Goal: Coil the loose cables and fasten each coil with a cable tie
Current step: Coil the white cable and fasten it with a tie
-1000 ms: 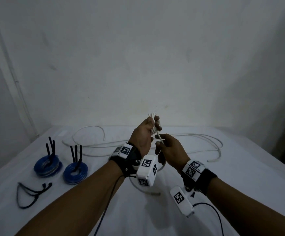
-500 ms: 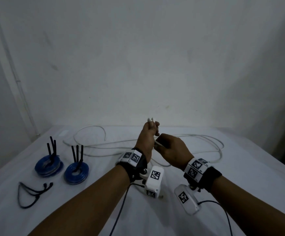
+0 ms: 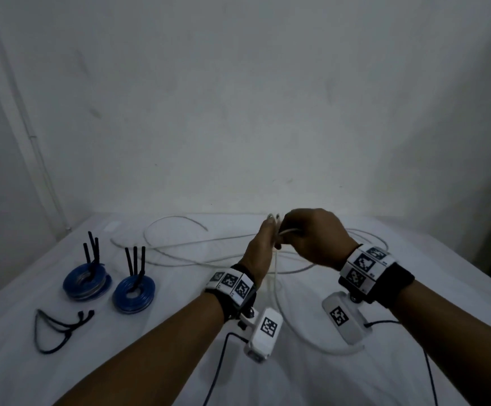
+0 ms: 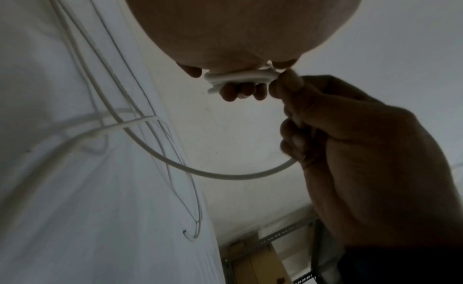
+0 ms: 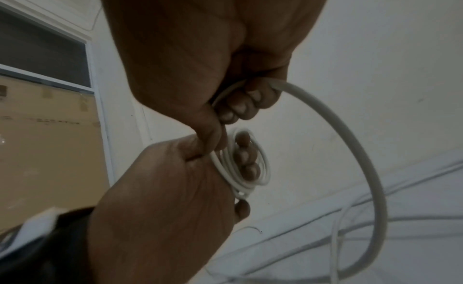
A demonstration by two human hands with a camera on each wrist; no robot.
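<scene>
A dim, bare white wall (image 3: 238, 98) rises behind the white-covered table (image 3: 62, 376).

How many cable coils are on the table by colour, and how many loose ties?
Blue coils, already tied: 2
White coil, partly wound in the hands: 1
Loose black ties: cannot tell, bunched together
Total coils: 3

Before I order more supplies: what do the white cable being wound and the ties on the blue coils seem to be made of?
White cable: smooth, matte plastic-like jacket, probably PVC or rubber; it bends into tight loops in the left hand while the right hand feeds it.
Black ties on the blue coils: stiff matte strips standing upright, likely nylon or a rubber-coated twist tie; too small to tell which.
</scene>
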